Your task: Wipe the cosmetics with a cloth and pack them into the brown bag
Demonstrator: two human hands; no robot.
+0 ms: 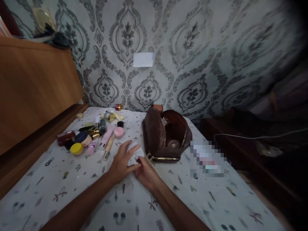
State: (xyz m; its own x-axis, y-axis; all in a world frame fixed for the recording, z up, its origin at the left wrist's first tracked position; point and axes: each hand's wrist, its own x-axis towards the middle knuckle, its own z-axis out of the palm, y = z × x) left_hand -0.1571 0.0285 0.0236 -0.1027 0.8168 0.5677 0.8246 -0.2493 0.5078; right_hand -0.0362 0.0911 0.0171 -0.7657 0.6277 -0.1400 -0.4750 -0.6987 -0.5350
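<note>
Gripping white wad (134, 157) with left hand (121, 163), right hand (147, 174); brown bag (154, 134) gaping at two o'clock, cosmetics (106, 136), too blurred for reading, lying at ten.

The bag (154, 134) stands just beyond the right hand (147, 175), barring the way forward, though its open mouth admits a hand from above. Cosmetics (83, 138) crowd the far left, before the cabinet (36, 80). A lane runs between pink jar (118, 132) and bag; the near cloth (127, 208) leaves room sideways.
</note>
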